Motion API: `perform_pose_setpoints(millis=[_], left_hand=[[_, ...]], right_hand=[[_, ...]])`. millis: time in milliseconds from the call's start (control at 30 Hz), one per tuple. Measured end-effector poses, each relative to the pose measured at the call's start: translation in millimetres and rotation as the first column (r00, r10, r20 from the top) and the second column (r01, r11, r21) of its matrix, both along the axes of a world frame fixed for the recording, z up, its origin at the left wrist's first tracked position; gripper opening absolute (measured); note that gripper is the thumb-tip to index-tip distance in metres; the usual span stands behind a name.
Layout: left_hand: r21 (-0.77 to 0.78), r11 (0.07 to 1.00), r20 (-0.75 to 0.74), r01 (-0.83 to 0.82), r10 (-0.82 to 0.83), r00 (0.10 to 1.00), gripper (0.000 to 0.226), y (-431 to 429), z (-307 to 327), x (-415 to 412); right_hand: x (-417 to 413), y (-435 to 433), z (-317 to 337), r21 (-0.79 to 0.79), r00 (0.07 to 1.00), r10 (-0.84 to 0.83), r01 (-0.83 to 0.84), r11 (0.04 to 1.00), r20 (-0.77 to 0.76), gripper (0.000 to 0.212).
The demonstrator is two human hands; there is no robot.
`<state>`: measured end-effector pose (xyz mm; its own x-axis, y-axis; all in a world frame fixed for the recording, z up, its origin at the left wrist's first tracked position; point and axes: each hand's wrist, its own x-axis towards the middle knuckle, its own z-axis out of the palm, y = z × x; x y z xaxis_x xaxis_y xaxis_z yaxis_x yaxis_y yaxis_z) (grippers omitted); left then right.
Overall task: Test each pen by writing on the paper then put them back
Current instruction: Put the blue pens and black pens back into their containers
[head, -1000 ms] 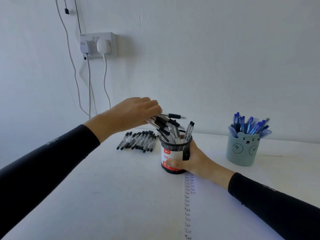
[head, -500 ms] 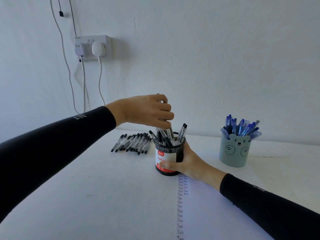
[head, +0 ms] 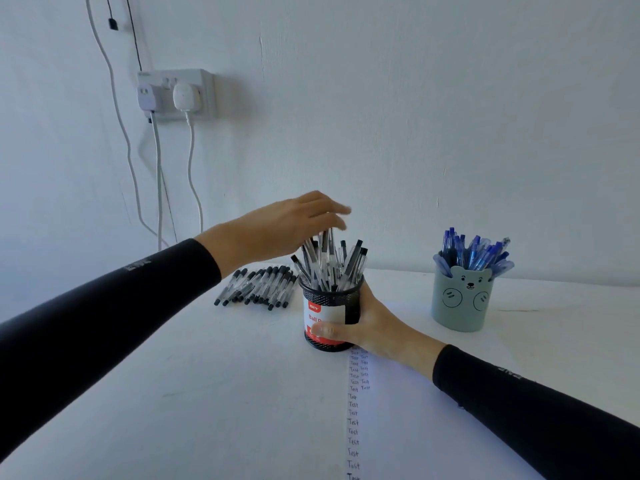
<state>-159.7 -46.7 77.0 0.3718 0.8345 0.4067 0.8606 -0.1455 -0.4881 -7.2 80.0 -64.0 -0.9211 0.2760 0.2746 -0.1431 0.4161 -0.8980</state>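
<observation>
The right hand [head: 375, 329] grips the black mesh cup [head: 351, 306] low on its side, thumb across the red-and-white label so that only part of its print can be read, the other fingers hidden behind the cup. The left hand [head: 277, 226] hovers over the black pens [head: 325, 265] standing in that cup, fingers stretched out and blurred, holding nothing that shows. The cup stands at the far end of the paper [head: 398, 410], which bears columns of "Test" and is cut off below; more black pens lie in a row [head: 258, 285] just left of it, and a bear-faced cup [head: 462, 303] of blue pens [head: 474, 252] stands well apart on the right.
</observation>
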Motion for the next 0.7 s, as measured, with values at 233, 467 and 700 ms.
perform_pose_setpoints(millis=[233,467,700], left_hand=[[-0.174,0.981,0.924,0.088,0.132,0.359,0.050,-12,6,14],[-0.270,0.962,0.798,-0.043,0.249,0.549,0.074,8,-16,37],[-0.336,0.938,0.710,-0.086,0.312,0.631,0.062,14,-1,42]], right_hand=[[1,0,1,0.004,1.000,0.000,0.000,1.000,0.002,0.094],[1,-1,2,0.017,1.000,-0.006,0.006,1.000,0.004,0.091],[2,-1,0,0.007,1.000,0.000,0.000,1.000,0.007,0.089]])
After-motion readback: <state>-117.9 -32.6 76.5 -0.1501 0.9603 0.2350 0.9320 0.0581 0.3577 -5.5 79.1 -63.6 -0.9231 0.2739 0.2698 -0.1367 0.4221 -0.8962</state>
